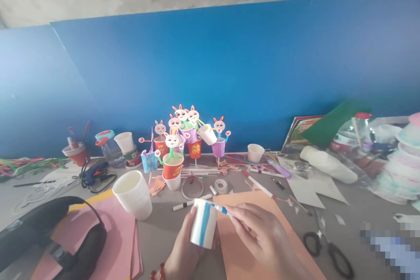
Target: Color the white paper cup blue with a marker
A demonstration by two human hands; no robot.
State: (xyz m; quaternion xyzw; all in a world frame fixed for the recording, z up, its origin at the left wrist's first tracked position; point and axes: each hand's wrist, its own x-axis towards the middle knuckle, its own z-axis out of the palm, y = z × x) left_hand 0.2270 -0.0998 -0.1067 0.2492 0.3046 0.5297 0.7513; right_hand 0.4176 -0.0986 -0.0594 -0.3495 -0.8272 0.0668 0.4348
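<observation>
My left hand (187, 245) is closed around a white paper cup (210, 230), which tilts slightly above the table. A blue stripe runs down the cup's side. Between the fingers of my right hand (259, 232) is a blue marker (223, 209), its tip at the cup near the top of the stripe. An orange paper sheet (236, 236) lies under my right hand. Behind the cup are a capped marker (187, 204) and a tape roll (221, 186). Rabbit-faced paper cup figures (172, 166) stand farther back.
Black headphones (95, 245) and a stack of white cups (134, 194) are on the left, over pink paper (121, 236). Scissors (328, 245) lie at right, near cut white paper (315, 192). A glue gun (95, 174) sits back left. A blue partition (210, 65) rises behind the table.
</observation>
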